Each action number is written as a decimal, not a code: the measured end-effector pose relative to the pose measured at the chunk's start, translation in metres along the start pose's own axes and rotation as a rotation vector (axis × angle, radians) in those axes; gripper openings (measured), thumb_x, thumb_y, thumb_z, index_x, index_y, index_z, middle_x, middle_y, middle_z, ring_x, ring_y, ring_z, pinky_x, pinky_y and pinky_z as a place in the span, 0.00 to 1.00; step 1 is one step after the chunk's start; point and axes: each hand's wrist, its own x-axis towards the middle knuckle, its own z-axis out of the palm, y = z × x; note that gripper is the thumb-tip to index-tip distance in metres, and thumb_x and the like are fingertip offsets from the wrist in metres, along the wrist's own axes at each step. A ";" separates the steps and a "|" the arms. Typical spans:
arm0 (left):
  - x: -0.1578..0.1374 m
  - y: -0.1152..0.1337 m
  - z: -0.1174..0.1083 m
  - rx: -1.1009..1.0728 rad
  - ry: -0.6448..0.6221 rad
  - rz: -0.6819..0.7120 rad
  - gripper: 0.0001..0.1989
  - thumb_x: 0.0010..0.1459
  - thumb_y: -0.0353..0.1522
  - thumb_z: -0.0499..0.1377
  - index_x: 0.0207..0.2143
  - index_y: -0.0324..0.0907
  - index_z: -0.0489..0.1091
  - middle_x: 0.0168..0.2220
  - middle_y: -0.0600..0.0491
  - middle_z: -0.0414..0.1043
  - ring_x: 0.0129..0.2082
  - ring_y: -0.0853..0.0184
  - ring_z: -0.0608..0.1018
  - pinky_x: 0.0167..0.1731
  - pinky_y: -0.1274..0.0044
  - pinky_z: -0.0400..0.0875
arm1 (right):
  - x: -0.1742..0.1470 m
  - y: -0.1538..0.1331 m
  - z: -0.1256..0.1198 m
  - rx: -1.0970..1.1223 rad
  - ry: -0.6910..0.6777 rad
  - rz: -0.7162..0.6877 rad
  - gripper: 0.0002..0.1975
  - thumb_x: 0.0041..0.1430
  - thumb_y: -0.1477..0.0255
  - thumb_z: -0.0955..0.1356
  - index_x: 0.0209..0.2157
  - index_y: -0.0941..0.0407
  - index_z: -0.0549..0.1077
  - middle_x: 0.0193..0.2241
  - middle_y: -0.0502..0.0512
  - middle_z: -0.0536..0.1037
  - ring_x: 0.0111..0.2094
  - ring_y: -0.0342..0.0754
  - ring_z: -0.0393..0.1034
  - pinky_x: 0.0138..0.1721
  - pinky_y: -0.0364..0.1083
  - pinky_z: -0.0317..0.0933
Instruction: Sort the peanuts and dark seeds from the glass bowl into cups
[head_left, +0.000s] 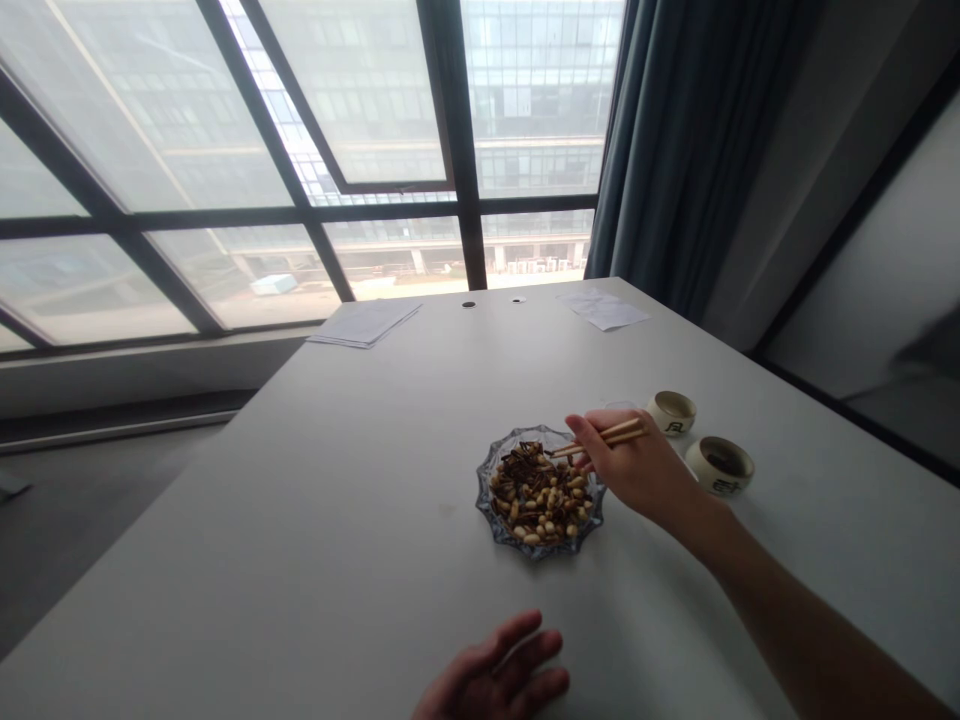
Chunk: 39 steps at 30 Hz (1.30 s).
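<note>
My right hand [634, 460] is closed around a pair of wooden chopsticks [619, 432]. Their tips reach into the far right part of a scalloped glass dish [484, 505], among the food there. Peanuts [551, 500] and thin dark brown strips [517, 465] fill the dish in a mixed heap. Whether the tips pinch a piece is too small to tell. At the bottom edge of the view, my left hand [499, 675] lies near the table surface, fingers apart and holding nothing, on the near side of the dish.
Two small cream cups with dark characters stand right of the dish: a farther cup [673, 413] and a nearer cup [720, 466] with dark contents. Paper sheets [367, 322] lie at the far left of the white table [337, 480], another sheet [604, 308] at the far right.
</note>
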 end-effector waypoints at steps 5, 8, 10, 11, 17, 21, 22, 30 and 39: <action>0.001 0.003 -0.010 -0.007 -0.002 -0.021 0.21 0.55 0.39 0.61 0.51 0.47 0.76 0.55 0.52 0.78 0.58 0.60 0.73 0.64 0.68 0.52 | -0.003 0.000 -0.022 -0.057 0.179 0.000 0.20 0.67 0.56 0.65 0.29 0.55 0.77 0.21 0.53 0.81 0.23 0.50 0.78 0.26 0.44 0.67; 0.002 0.003 -0.019 -0.004 0.000 -0.008 0.21 0.56 0.39 0.61 0.51 0.47 0.76 0.55 0.51 0.77 0.59 0.59 0.72 0.64 0.67 0.51 | -0.001 0.007 -0.041 -0.140 0.322 0.031 0.20 0.66 0.55 0.65 0.29 0.54 0.78 0.21 0.54 0.81 0.23 0.50 0.78 0.27 0.46 0.69; 0.004 0.003 -0.024 0.005 0.002 0.001 0.21 0.57 0.40 0.60 0.52 0.47 0.76 0.56 0.50 0.77 0.60 0.58 0.71 0.65 0.66 0.50 | 0.002 0.015 -0.050 -0.207 0.366 0.056 0.21 0.66 0.55 0.65 0.29 0.54 0.78 0.21 0.54 0.81 0.23 0.51 0.78 0.27 0.47 0.69; 0.004 0.003 -0.026 0.010 0.005 0.005 0.21 0.57 0.40 0.60 0.52 0.47 0.76 0.56 0.49 0.77 0.61 0.57 0.71 0.65 0.66 0.50 | 0.004 0.020 -0.053 -0.236 0.377 0.065 0.21 0.66 0.54 0.65 0.29 0.54 0.78 0.21 0.54 0.81 0.24 0.52 0.78 0.27 0.47 0.69; 0.003 0.001 -0.029 0.002 -0.011 0.014 0.21 0.55 0.40 0.61 0.51 0.46 0.76 0.55 0.50 0.78 0.60 0.59 0.72 0.65 0.67 0.51 | 0.007 0.026 -0.055 -0.275 0.363 0.085 0.22 0.65 0.52 0.65 0.27 0.53 0.77 0.22 0.55 0.81 0.25 0.54 0.79 0.26 0.47 0.69; -0.002 0.002 -0.023 -0.005 -0.015 0.007 0.21 0.55 0.40 0.61 0.51 0.46 0.76 0.55 0.51 0.78 0.59 0.59 0.73 0.65 0.67 0.52 | 0.001 0.012 -0.048 -0.149 0.344 0.080 0.20 0.65 0.53 0.66 0.30 0.54 0.78 0.22 0.54 0.82 0.24 0.52 0.79 0.27 0.46 0.70; -0.001 0.002 -0.022 -0.007 -0.017 0.004 0.21 0.55 0.40 0.61 0.51 0.46 0.76 0.54 0.51 0.78 0.58 0.60 0.74 0.65 0.68 0.52 | 0.000 0.009 -0.046 -0.108 0.324 0.080 0.20 0.65 0.53 0.66 0.31 0.54 0.78 0.22 0.54 0.82 0.24 0.52 0.79 0.26 0.46 0.70; 0.008 0.002 -0.009 -0.013 -0.012 -0.005 0.21 0.56 0.39 0.60 0.52 0.46 0.75 0.55 0.51 0.77 0.60 0.59 0.72 0.65 0.67 0.51 | 0.003 0.008 -0.014 0.069 0.040 0.069 0.22 0.65 0.52 0.65 0.29 0.55 0.76 0.22 0.54 0.81 0.25 0.51 0.80 0.25 0.43 0.69; 0.002 -0.002 0.003 -0.029 -0.018 0.017 0.21 0.54 0.39 0.63 0.50 0.45 0.76 0.53 0.52 0.79 0.57 0.62 0.75 0.64 0.69 0.55 | 0.003 0.019 0.013 0.208 0.014 0.085 0.25 0.65 0.49 0.64 0.28 0.56 0.73 0.27 0.57 0.82 0.27 0.52 0.80 0.24 0.44 0.70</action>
